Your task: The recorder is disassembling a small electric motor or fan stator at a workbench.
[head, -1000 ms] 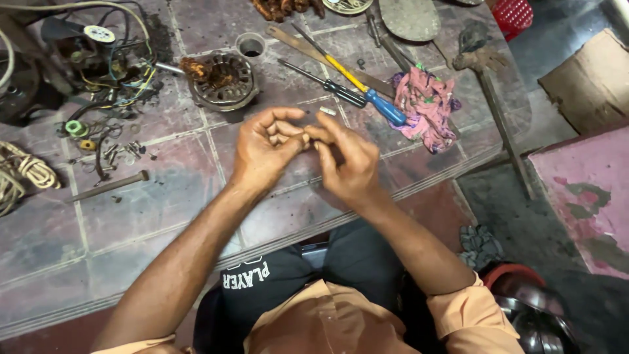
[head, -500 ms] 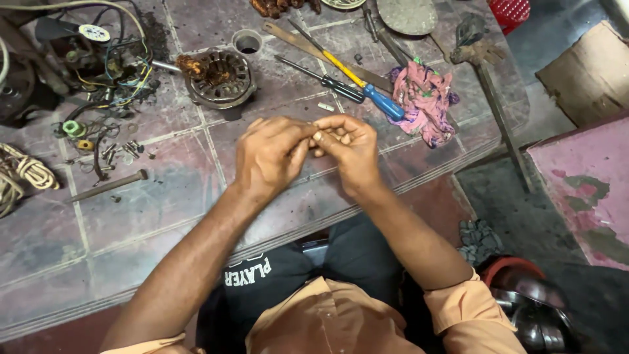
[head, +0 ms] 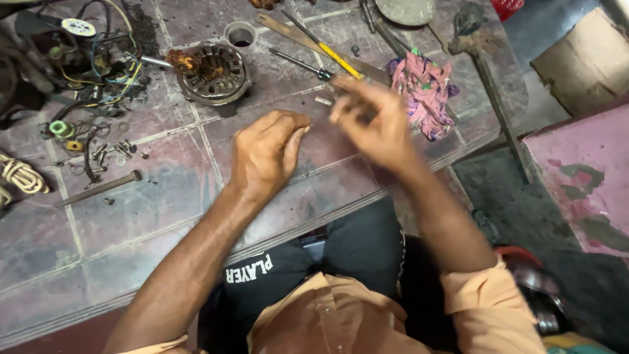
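Whatever I had between my fingers was too small and too blurred to make out. My left hand (head: 265,154) was curled with the fingertips pinched together, pointing right, over the middle of the tiled surface (head: 164,216); I could not tell whether anything sat in that pinch. My right hand (head: 373,124) hovered just to the right of it, a little apart, fingers loosely bent and smeared by motion, so I could not tell whether it held something. It covered part of the tools lying behind it.

Just beyond the right hand lay a pink rag (head: 426,92), crumpled, near the surface's right edge. A yellow-handled screwdriver (head: 327,52) lay with its long axis diagonal, from far left to near right, its near end hidden by my right hand. A darker screwdriver (head: 298,63) lay roughly parallel on its near side. A small pale bit lay loose on the tile beside my right fingers; its kind I could not tell.

Farther left sat a round rusty motor housing (head: 211,72), open side up. A tangle of coloured wires (head: 98,72) filled the far left corner. Nearer, a bolt (head: 98,189) lay almost level, head to the right. A coil of rope (head: 19,176) was cut off by the left edge. A hammer (head: 488,72) lay on the right, handle running off the surface's edge.
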